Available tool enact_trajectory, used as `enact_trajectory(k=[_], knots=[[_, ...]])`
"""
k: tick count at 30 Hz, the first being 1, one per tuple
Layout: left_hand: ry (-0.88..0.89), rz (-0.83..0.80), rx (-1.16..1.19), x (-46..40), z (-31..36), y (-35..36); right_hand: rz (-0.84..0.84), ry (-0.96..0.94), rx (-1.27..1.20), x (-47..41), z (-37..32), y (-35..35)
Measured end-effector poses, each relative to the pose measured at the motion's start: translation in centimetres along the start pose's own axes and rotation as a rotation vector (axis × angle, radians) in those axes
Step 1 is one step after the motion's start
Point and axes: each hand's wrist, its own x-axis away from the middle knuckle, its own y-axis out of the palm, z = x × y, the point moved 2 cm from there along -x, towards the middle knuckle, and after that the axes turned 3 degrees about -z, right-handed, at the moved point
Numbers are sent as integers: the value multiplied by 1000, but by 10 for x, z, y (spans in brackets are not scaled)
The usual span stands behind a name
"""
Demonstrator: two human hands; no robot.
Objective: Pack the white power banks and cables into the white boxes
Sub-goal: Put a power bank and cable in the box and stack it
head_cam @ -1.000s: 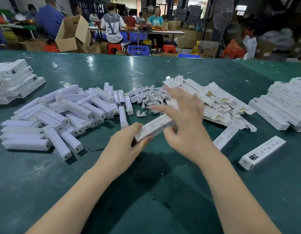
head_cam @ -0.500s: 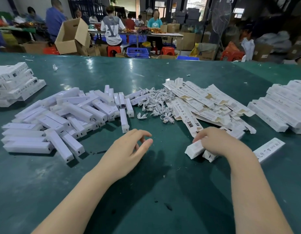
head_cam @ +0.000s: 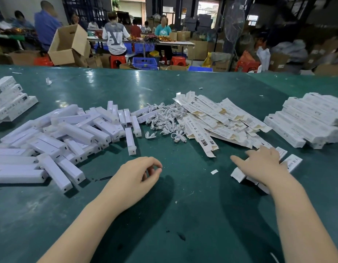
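Boxes (head_cam: 240, 174) under right hand (head_cam: 263, 164), pointing left-right.

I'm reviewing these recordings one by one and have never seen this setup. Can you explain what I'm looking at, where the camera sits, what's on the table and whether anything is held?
There is no machine here. A camera worn on a person's head looks forward and down at their two bare hands over a dark green table. The left hand hangs loosely curled above the table and holds nothing. The right hand lies with fingers spread on a few filled white boxes. On the table are a heap of white rectangular power banks, a tangle of short white cables, a spread of flat unfolded white cartons, and stacks of closed white boxes at far right and far left. Other workers sit behind.
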Motion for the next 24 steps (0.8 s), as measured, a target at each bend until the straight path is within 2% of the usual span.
enact_trajectory(k=[3,5,9,12,21,24], knots=[[16,-12,-1,1,2,0,-151,-168,20,10,10,8],[21,-22,-9,2,3,0,-162,-179,99,11,17,12],[14,-36,-36,1,3,3,52,-72,78,5,20,21],[10,-37,-43,0,3,4,113,44,70,2,13,27],[-6,25,-2,1,3,1,94,299,28,-9,-9,25],[-41,98,-10,0,0,-1,89,341,5,-7,-18,23]])
